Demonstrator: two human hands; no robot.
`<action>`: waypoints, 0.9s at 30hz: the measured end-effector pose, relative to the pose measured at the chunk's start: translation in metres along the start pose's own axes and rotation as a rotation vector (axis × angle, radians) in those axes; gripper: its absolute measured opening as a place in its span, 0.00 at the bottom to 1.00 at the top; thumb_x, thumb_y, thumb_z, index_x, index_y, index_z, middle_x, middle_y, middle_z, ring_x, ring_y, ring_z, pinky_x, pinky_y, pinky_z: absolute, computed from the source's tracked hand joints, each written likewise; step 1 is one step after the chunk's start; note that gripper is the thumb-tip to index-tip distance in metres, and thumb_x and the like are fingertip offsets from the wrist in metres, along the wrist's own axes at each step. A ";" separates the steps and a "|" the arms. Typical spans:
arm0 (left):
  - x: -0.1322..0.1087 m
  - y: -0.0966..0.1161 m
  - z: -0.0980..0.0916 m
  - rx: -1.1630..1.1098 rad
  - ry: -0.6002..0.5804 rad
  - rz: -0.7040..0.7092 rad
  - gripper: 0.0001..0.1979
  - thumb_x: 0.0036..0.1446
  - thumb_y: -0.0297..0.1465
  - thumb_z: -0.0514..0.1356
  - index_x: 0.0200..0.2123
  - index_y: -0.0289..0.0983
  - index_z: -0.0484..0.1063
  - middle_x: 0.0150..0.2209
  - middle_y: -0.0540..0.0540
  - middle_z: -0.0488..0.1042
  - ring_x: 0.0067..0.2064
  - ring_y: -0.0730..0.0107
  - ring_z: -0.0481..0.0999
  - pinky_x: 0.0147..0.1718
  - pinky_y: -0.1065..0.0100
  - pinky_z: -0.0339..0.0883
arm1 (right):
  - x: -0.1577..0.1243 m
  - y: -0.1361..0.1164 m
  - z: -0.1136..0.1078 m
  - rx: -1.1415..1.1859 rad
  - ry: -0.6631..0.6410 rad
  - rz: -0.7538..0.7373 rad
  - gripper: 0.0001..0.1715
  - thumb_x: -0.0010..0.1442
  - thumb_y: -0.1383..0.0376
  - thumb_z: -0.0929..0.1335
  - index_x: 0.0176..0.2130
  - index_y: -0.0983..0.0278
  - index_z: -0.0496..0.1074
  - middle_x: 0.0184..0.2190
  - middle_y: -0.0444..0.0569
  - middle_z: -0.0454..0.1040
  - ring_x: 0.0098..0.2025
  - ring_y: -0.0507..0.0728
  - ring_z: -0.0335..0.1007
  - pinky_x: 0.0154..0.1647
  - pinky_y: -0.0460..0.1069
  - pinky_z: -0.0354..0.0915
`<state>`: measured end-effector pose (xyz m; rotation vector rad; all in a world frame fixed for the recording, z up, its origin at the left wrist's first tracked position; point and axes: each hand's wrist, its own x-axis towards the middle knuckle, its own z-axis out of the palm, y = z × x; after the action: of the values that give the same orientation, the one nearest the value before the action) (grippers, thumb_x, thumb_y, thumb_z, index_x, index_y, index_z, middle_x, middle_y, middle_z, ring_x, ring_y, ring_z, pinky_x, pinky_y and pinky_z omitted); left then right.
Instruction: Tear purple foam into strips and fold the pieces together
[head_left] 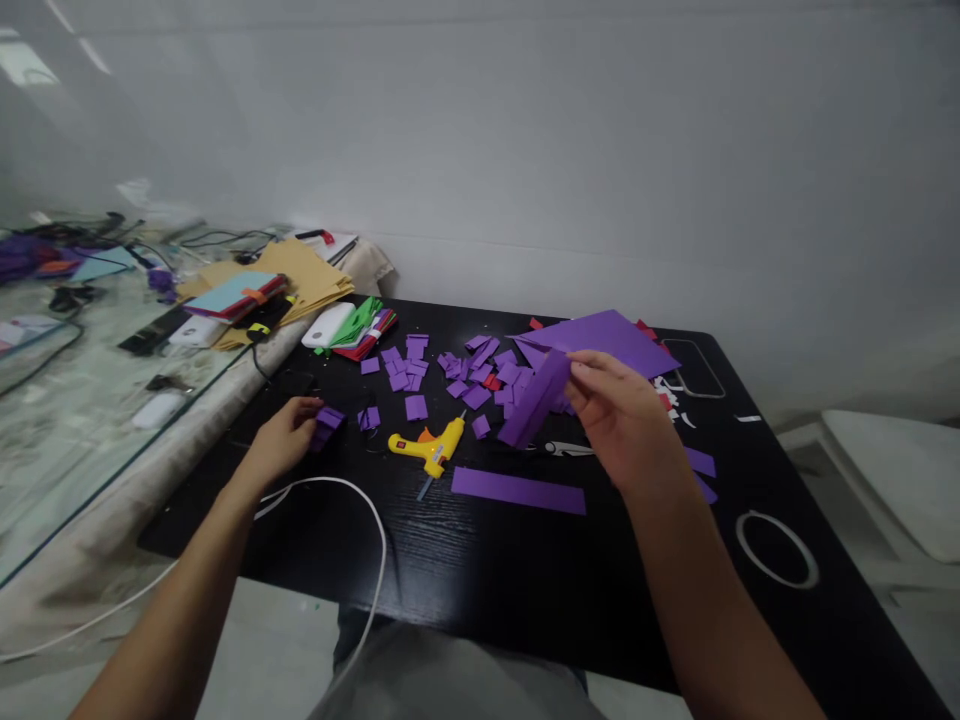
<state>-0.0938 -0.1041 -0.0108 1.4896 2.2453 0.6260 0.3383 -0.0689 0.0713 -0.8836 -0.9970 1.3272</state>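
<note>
My right hand (611, 410) pinches the upper end of a folded purple paper strip (534, 400), which slants down to the left above the table. Over at the left side, my left hand (289, 435) is closed on a small purple paper piece (327, 425); its exact shape is partly hidden by the fingers. Between the hands lies a yellow glue gun (429, 447) with a glue stick out of its back. A flat purple strip (517, 490) rests in front of the right hand, and scissors (568, 449) lie partly behind that hand.
Several small purple paper pieces (416, 407) are scattered at the back, near large purple sheets (607, 338). A white cable (379, 510) loops across the black table (465, 565). A white ring (778, 550) lies right. Coloured paper stacks (364, 328) stand left, by a cluttered glass table (67, 400).
</note>
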 end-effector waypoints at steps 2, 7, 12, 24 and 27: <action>0.003 0.002 0.001 0.064 0.052 0.037 0.20 0.56 0.28 0.55 0.51 0.33 0.75 0.56 0.31 0.78 0.59 0.40 0.77 0.63 0.43 0.68 | 0.003 0.015 -0.013 0.139 0.022 0.130 0.05 0.57 0.65 0.77 0.37 0.59 0.81 0.38 0.45 0.84 0.44 0.55 0.84 0.51 0.49 0.80; 0.016 0.031 0.014 0.336 0.108 0.327 0.21 0.60 0.27 0.51 0.52 0.33 0.77 0.52 0.32 0.79 0.55 0.45 0.79 0.59 0.49 0.71 | -0.003 0.064 -0.037 0.362 0.199 0.436 0.08 0.52 0.72 0.79 0.33 0.62 0.81 0.34 0.44 0.86 0.39 0.54 0.85 0.41 0.43 0.81; 0.044 0.073 0.044 0.439 -0.029 0.470 0.16 0.64 0.32 0.56 0.48 0.35 0.81 0.50 0.34 0.81 0.54 0.45 0.79 0.56 0.53 0.71 | -0.012 0.091 -0.048 0.391 0.208 0.505 0.14 0.49 0.75 0.80 0.34 0.59 0.81 0.33 0.41 0.85 0.40 0.51 0.85 0.41 0.41 0.79; 0.051 0.099 0.059 0.456 -0.033 0.508 0.14 0.68 0.29 0.55 0.46 0.31 0.81 0.44 0.30 0.83 0.47 0.43 0.82 0.49 0.51 0.72 | -0.015 0.113 -0.060 0.275 0.037 0.443 0.25 0.42 0.67 0.84 0.42 0.56 0.84 0.39 0.43 0.86 0.39 0.53 0.83 0.43 0.46 0.78; 0.025 0.116 0.055 0.385 0.040 0.504 0.16 0.70 0.28 0.51 0.46 0.28 0.78 0.43 0.29 0.82 0.45 0.45 0.82 0.47 0.51 0.72 | -0.017 0.116 -0.059 0.259 -0.005 0.460 0.26 0.42 0.66 0.85 0.42 0.56 0.84 0.38 0.42 0.86 0.38 0.52 0.82 0.43 0.45 0.77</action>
<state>0.0143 -0.0325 0.0059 2.2868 2.1034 0.3654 0.3531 -0.0759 -0.0591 -0.9413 -0.6216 1.7999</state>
